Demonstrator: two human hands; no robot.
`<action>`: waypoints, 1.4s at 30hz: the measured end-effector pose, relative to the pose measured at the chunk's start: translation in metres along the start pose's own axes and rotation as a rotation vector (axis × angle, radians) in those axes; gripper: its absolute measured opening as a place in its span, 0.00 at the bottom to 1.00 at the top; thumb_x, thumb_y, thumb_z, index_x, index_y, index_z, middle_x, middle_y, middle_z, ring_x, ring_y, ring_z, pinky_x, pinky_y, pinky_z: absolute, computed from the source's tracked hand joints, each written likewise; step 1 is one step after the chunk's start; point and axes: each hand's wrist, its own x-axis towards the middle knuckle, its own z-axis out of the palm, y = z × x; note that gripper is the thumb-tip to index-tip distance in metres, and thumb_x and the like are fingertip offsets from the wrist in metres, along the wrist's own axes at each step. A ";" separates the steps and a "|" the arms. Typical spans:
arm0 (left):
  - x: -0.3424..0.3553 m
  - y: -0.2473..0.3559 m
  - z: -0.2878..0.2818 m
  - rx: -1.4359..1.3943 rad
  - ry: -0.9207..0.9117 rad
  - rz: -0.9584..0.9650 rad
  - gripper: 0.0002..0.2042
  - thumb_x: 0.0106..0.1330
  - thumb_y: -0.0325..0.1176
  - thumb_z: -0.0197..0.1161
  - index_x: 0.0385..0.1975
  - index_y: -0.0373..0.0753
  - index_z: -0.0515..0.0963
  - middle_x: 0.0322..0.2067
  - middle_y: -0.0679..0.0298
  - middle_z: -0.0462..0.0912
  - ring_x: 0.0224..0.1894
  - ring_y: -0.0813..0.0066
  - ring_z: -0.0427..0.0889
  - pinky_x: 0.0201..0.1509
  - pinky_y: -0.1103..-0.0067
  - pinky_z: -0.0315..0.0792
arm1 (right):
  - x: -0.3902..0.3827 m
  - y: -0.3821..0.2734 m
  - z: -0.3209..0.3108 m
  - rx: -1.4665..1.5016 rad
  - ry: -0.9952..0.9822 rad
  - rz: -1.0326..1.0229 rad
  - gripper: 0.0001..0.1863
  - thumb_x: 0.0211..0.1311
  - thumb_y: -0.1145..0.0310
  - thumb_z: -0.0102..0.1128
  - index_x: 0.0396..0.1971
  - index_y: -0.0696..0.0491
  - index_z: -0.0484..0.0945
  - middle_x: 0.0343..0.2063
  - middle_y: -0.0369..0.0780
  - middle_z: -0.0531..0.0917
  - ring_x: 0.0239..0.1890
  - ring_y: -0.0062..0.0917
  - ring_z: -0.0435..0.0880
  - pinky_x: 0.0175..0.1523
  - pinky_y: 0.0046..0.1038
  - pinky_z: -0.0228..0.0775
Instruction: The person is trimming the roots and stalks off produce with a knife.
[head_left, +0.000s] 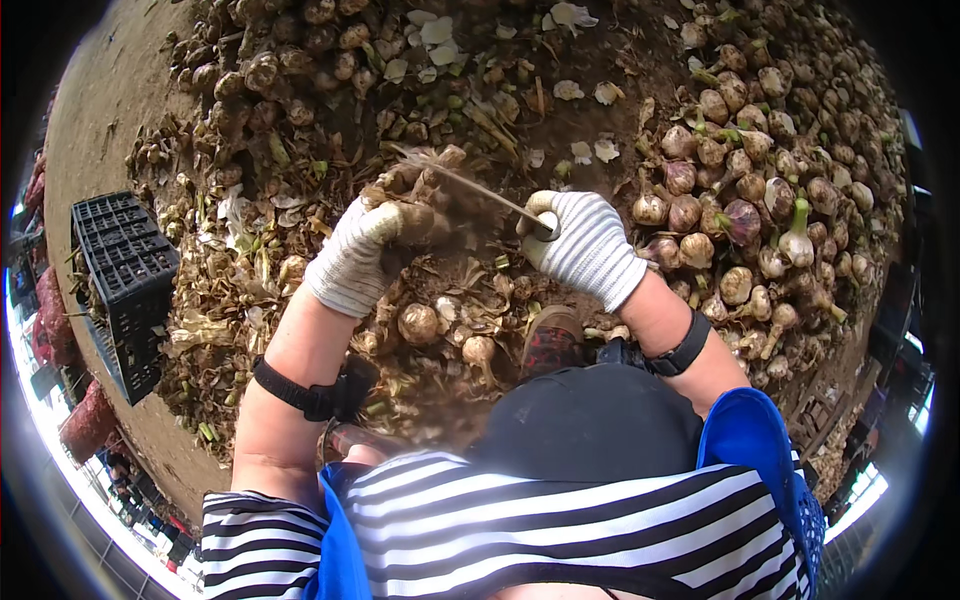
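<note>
My left hand (352,258), in a white ribbed work glove, is closed round a soil-covered garlic bulb (425,222) with dry, ragged stem and roots. The bulb is dark and partly blurred, so its outline is hard to make out. My right hand (588,243), gloved alike, grips the handle of a knife. The thin knife blade (475,187) slants up and left from that fist, its far end by the stem above my left hand. Whether the blade touches the stem I cannot tell. Loose garlic bulbs (418,323) lie on the ground below my hands.
A large heap of garlic bulbs (740,215) spreads on the right. Another garlic pile (290,75) lies at the far left. Dry skins and cut stems (235,290) litter the ground, and a black plastic crate (125,255) stands at left. Reddish sacks (88,425) lie beyond it.
</note>
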 end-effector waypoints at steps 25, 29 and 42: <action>-0.014 -0.006 -0.027 2.130 -0.120 -0.649 0.25 0.51 0.42 0.70 0.46 0.38 0.70 0.37 0.60 0.81 0.39 0.71 0.80 0.48 0.72 0.73 | 0.006 0.068 0.026 0.126 -0.010 0.313 0.15 0.47 0.61 0.57 0.34 0.54 0.81 0.22 0.46 0.82 0.28 0.36 0.81 0.37 0.31 0.72; -0.012 -0.019 -0.067 0.645 0.161 0.043 0.40 0.48 0.19 0.68 0.64 0.40 0.58 0.46 0.65 0.77 0.48 0.78 0.76 0.53 0.79 0.72 | -0.004 0.023 -0.002 -0.149 0.032 0.002 0.08 0.48 0.65 0.56 0.28 0.50 0.80 0.19 0.44 0.80 0.25 0.37 0.81 0.32 0.33 0.74; 0.021 -0.060 -0.032 0.868 0.198 0.519 0.19 0.63 0.43 0.55 0.52 0.47 0.68 0.47 0.67 0.78 0.51 0.71 0.75 0.64 0.69 0.61 | -0.003 -0.022 0.006 -0.287 0.163 -0.284 0.08 0.45 0.64 0.57 0.26 0.50 0.76 0.19 0.43 0.77 0.23 0.39 0.79 0.28 0.37 0.70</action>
